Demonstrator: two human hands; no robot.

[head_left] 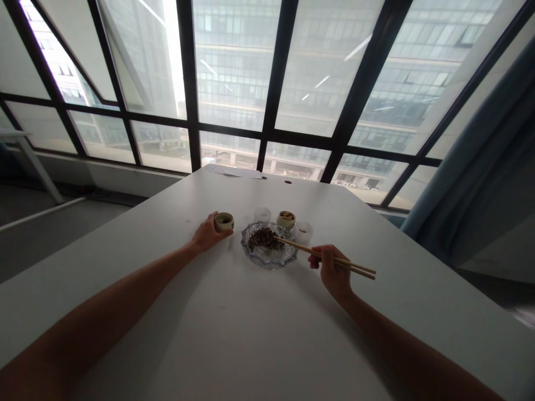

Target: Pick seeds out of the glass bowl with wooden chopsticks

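Note:
My left hand [208, 233] is wrapped round a small pale-green cup [224, 223] on the table, with something dark showing inside it. In my right hand [333, 271] is a pair of wooden chopsticks [307, 248], their tips at a heap of small brown dried pieces [262, 238]. That heap lies in a clear glass dish [270, 264] with a scalloped rim, to the right of the left hand's cup. What the brown pieces are, I cannot tell. Whether the tips pinch one of them is too small to see.
Behind the dish stand a second small cup [286, 223] holding yellowish-brown pieces and a whitish translucent cup [262, 214]. Another translucent cup [304, 232] is at the dish's right. White paper [236, 171] and two small dark discs lie near the far edge of the white table [234, 334].

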